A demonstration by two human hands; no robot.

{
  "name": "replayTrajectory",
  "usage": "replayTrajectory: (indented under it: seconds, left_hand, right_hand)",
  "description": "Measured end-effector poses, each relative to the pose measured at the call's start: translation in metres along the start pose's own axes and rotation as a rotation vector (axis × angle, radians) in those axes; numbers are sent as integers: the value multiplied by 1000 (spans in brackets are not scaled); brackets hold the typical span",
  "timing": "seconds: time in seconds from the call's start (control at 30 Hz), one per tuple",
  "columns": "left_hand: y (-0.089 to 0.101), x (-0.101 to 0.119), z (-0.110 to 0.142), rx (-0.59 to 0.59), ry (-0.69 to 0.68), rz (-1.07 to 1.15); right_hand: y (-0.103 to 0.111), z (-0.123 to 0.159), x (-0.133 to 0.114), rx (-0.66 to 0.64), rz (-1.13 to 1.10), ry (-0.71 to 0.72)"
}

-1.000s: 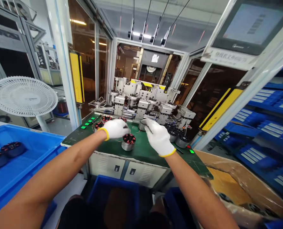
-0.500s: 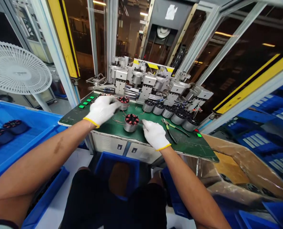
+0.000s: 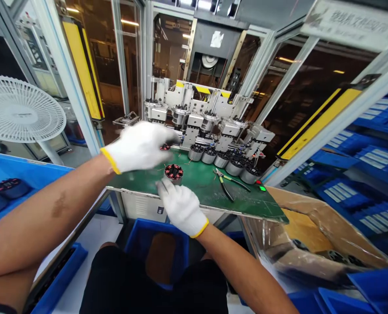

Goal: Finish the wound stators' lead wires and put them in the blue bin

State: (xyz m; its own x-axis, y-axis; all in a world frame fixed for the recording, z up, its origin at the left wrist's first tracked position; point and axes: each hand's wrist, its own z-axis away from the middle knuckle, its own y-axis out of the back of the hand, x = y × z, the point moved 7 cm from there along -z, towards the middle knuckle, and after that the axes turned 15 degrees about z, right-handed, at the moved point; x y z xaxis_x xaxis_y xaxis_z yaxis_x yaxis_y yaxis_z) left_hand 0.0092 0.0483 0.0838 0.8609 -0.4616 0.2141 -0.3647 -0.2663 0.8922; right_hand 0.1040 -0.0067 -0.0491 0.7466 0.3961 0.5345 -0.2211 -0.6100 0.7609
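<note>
A wound motor stator (image 3: 173, 173), a silver ring with copper coils and black insulation, stands upright on the green worktop (image 3: 207, 185). My right hand (image 3: 182, 208), in a white glove with a yellow cuff, is low at the front edge just before it. Its fingers stretch leftward, with nothing visible in them; contact with the stator is unclear. Raised over the left of the worktop is my gloved left hand (image 3: 138, 146). Its fingertips are smeared by motion and partly cover another red-coiled stator (image 3: 165, 147) behind them. Thin wire bits lie near the standing stator.
Several stators with black tops (image 3: 222, 159) line the worktop's back right, before a winding machine (image 3: 194, 120). Green-handled pliers (image 3: 226, 183) lie open to the right. A blue bin (image 3: 14, 196) and a white fan (image 3: 22, 109) stand left; a plastic-lined carton (image 3: 279, 244) stands right.
My right hand has moved left, from beside the stator to the front edge before it. My left hand has lifted nearer the camera. The view has shifted slightly.
</note>
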Motion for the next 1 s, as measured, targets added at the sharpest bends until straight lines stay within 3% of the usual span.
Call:
replayTrajectory:
  seconds: [0.07, 0.1, 0.2, 0.3, 0.43, 0.53, 0.7, 0.83, 0.9, 1.0]
  left_hand:
    - [-35, 31, -2, -184, -328, -25]
    - [-54, 37, -1, -241, -402, -38]
    - [-96, 26, -6, -290, -312, 20]
    - [-117, 8, -7, -334, -170, 193]
    - [-118, 2, -6, -311, -106, 331]
    - [-117, 8, -6, -268, -118, 345]
    - [-117, 14, -7, -160, -117, 276]
    - [-117, 14, -6, -120, -119, 249]
    - [-117, 13, -6, -120, -114, 251]
    - [-119, 12, -6, -110, -104, 244]
  right_hand:
    - [-1, 9, -10, 36, -18, 41]
    - [0, 14, -12, 57, -42, 60]
    - [3, 31, 3, 103, -210, 18]
    - [-5, 31, 53, 125, -609, -246]
    - [-60, 9, 115, 85, -1307, -682]
    - [-93, -13, 126, 62, -1567, -761]
    - [-105, -14, 120, -11, -1558, -782]
    - [-103, -4, 95, -370, -1540, -585]
    - [-101, 1, 86, -486, -1442, -491]
    - [-86, 2, 89, -365, -1218, -401]
